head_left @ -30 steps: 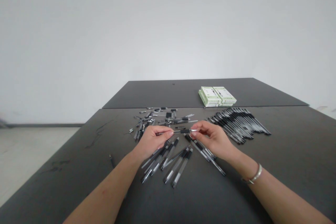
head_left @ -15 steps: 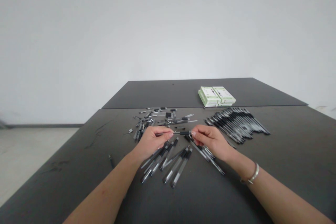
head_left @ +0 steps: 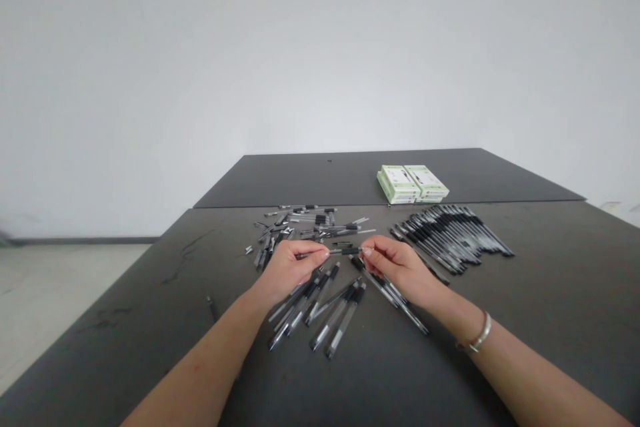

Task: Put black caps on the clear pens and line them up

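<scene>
A pen (head_left: 347,251) with a black grip is held level between my two hands, above the table. My left hand (head_left: 290,267) is closed, thumb and fingers pinching the pen's left part. At its other end my right hand (head_left: 400,267) is closed too, fingertips on the tip side of the grip; the very end is hidden. Below my hands lie several clear pen barrels (head_left: 345,320) with black grips. Under and beside my right hand is another small group of pens (head_left: 400,303).
Beyond my left hand is a loose heap of caps and pen parts (head_left: 273,240). At the right, many pens (head_left: 450,237) lie in a slanting row. Green and white boxes (head_left: 413,183) are stacked farther back. A single dark piece (head_left: 213,307) lies left of my left forearm.
My right hand has shifted very slightly left and up, its end of the pen with it. My left hand and everything on the table look the same.
</scene>
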Available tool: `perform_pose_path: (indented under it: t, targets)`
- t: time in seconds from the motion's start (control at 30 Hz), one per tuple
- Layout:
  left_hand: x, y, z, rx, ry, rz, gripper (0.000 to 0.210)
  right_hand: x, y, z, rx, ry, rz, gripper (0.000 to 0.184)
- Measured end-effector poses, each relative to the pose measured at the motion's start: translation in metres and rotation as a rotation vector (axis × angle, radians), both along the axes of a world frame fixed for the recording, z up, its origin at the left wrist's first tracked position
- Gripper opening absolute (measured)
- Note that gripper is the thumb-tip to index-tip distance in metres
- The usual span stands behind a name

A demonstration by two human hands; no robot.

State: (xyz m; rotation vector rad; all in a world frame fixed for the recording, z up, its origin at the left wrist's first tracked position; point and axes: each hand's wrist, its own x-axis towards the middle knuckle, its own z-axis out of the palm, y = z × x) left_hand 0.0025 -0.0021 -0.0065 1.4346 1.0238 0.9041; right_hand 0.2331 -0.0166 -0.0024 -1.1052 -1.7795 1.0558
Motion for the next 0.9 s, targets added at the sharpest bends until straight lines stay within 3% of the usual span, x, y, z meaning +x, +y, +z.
perform_pose_path:
  t: [0.3, 0.47, 0.57, 0.73, 0.9]
  targets:
    - [0.002, -0.001, 0.01, 0.217, 0.175, 0.029, 0.022, -0.002, 0.003, -0.006, -0.081, -0.009, -0.01, 0.03]
    - [0.001, 0.001, 0.004, 0.167, 0.128, 0.075, 0.025, -0.002, 0.01, -0.009, -0.066, 0.054, -0.009, 0.03]
    - [-0.001, 0.006, -0.004, 0.088, 0.062, 0.123, 0.031, 0.002, 0.022, -0.014, 0.009, 0.044, -0.1, 0.025]
    - [-0.002, 0.012, -0.008, -0.008, -0.105, 0.2, 0.04, 0.007, 0.045, -0.022, 0.189, -0.268, -0.277, 0.019]
    - [-0.003, 0.013, -0.007, -0.02, -0.137, 0.226, 0.042, -0.002, 0.061, -0.022, 0.325, -0.645, -0.175, 0.023]
